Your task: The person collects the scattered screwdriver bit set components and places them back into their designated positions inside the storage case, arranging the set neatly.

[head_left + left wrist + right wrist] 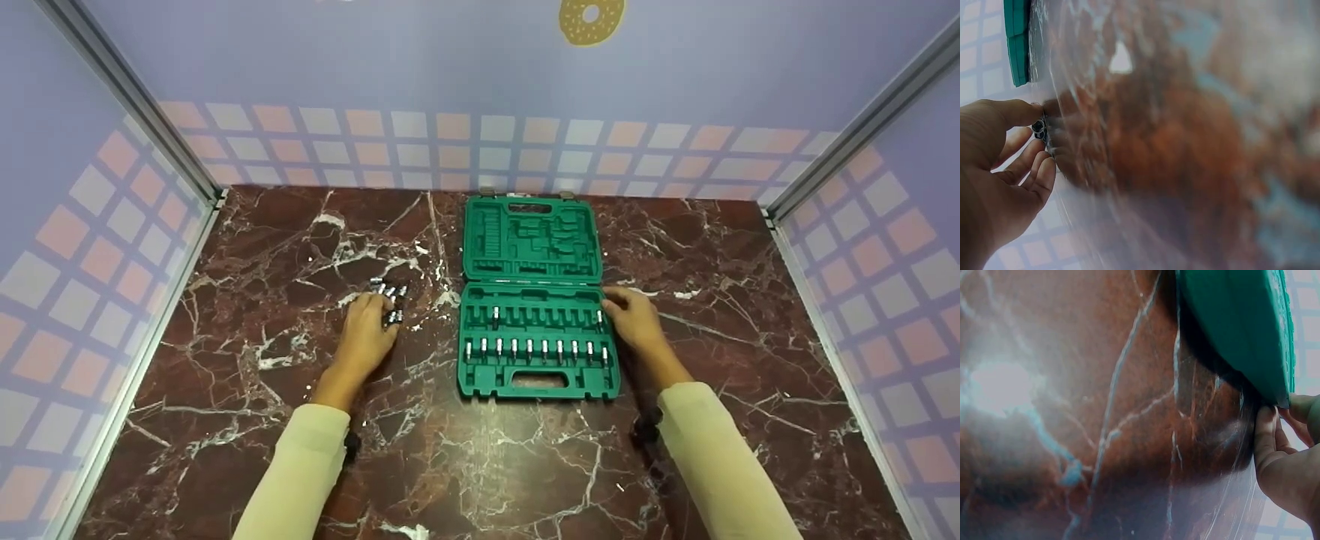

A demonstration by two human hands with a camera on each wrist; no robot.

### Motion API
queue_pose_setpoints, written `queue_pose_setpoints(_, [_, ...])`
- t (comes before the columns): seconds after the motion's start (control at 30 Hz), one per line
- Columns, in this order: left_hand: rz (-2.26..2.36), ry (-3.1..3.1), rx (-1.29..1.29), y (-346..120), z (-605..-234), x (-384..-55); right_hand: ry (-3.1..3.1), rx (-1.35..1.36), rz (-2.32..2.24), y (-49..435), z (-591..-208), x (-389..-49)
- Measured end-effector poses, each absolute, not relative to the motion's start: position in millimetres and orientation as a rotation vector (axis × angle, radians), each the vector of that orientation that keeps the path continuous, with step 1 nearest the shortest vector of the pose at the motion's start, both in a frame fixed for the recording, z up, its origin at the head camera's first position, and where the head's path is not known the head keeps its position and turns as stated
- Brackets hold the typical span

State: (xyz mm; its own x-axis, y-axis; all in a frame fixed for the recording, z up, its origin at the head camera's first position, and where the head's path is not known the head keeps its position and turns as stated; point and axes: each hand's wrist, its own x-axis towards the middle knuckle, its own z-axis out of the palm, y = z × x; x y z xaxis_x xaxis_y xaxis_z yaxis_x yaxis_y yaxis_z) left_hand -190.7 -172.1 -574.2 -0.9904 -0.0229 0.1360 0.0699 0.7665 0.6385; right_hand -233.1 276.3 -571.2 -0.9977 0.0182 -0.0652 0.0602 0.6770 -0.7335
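A green socket-set case (536, 379) lies unfolded on the table, lid toward the back wall. Its near half holds a row of several metal bit sockets (529, 349), with two more sockets in the row above. My right hand (631, 319) grips the right edge of that half, close to the hinge; in the right wrist view its fingers (1300, 405) meet the case's corner. Left of the case, my left hand (365, 336) is at a small pile of loose sockets (391, 291). A socket (1038, 127) sits between its thumb and fingertips in the left wrist view.
The case's lid (532, 236) lies open with bare moulded slots, its latches near the back wall (480, 150). Tiled panels stand on both sides of the dark red marbled table (510, 465). Black bands sit at both wrists.
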Motion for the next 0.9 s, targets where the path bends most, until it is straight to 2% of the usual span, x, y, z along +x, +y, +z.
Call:
queue_pose_setpoints(0.57, [-1.026,-2.731,0.001,-172.1,-578.7,-193.6,2.819,0.05,-1.266,277.3,-572.1,-230.6])
queue_pose_setpoints(0.9, [-1.083,-2.616,0.071,-174.6,-567.4,-191.5,2.814,0.044,-1.26,277.0,-572.1,-230.9])
